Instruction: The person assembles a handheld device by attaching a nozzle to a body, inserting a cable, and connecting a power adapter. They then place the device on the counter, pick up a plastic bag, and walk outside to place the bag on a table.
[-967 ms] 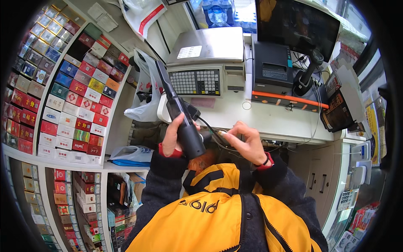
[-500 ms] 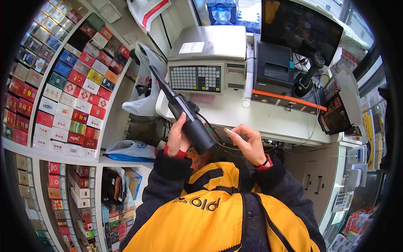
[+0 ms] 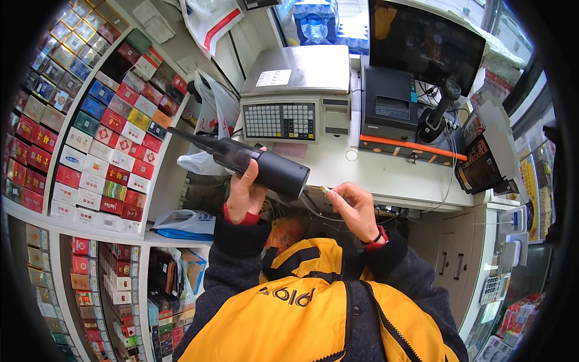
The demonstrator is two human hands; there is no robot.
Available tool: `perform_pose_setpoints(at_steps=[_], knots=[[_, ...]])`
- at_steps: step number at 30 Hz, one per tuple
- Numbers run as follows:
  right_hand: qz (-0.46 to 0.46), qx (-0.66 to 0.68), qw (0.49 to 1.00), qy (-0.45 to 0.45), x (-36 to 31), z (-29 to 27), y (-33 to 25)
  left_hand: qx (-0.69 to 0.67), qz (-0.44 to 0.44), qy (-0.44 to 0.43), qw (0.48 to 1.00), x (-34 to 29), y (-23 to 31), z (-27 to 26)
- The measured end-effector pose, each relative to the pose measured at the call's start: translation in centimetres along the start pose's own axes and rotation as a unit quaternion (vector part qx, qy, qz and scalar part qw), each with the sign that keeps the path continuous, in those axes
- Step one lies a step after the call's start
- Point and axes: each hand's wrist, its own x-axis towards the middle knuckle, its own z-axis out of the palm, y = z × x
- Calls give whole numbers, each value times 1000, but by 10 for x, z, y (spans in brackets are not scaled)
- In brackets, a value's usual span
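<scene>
Left hand (image 3: 244,193): I am gripping a black handheld vacuum (image 3: 259,164), held level above the counter (image 3: 386,175).
Right hand (image 3: 356,208): I am pinching a small cable plug (image 3: 326,190), just beside the vacuum's rear end.

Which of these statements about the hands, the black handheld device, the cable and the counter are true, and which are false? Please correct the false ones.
1. The left hand grips the black handheld vacuum. True.
2. The vacuum's thin nozzle points toward the dark monitor. False: it points toward the shelf of colourful boxes.
3. The right hand holds a cable plug near the vacuum's blunt end. True.
4. The plug is already inside the vacuum. False: a gap shows between them.
5. The weighing scale stands on the white counter. True.
</scene>
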Motion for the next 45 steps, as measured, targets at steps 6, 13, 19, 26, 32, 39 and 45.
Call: perform_pose_setpoints(at_steps=[6, 13, 19, 26, 32, 39, 45], knots=[[-29, 5, 999, -18, -1, -3, -7, 84, 20, -51, 995, -8, 6, -4], [-70, -46, 994, -64, 1, -3, -10, -1, 29, -91, 995, -10, -3, -4], [-78, -57, 993, -68, 3, 0, -8, 8, -7, 11, 1000, -19, 5, 12], [-23, -11, 999, -44, 2, 6, -11, -159, -89, 116, 976, -2, 11, -5], [-28, -16, 999, -40, 8, 9, -17, -152, -114, 177, 966, 4, 3, -10], [-43, -13, 998, -34, 26, 20, -21, -60, -86, 225, 969, 8, -8, -12], [-136, -41, 989, -31, 33, 27, -18, -173, -113, 161, 965, 3, -13, -33]])
